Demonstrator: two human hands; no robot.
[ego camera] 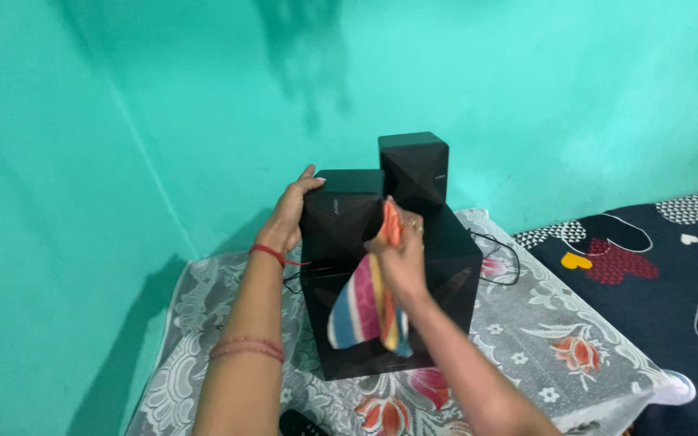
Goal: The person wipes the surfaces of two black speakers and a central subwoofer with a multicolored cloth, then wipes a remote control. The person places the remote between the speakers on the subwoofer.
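Left hand point(291, 211) grips top left edge of small black speaker box point(341, 218), fingers wrapped round it. Box sits on large black subwoofer cabinet point(446, 274). Right hand point(401, 254) pinches striped multicoloured cloth point(365, 311) against box front. Wiping looks underway; second small black speaker point(414, 171) untouched.

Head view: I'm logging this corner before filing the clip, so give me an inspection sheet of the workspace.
Surface: low table under a floral lace cover.
Job's things: large black speaker box; two small black speakers on top, one gripped, one behind; striped cloth.
Clutter: dark remote-like object at the near edge.
Grippers: left hand clasps the near small speaker's side; right hand holds the cloth against its front.
Cables: black wire looping right of the box.
Surroundings: turquoise wall; dark heart-print bedding at right.
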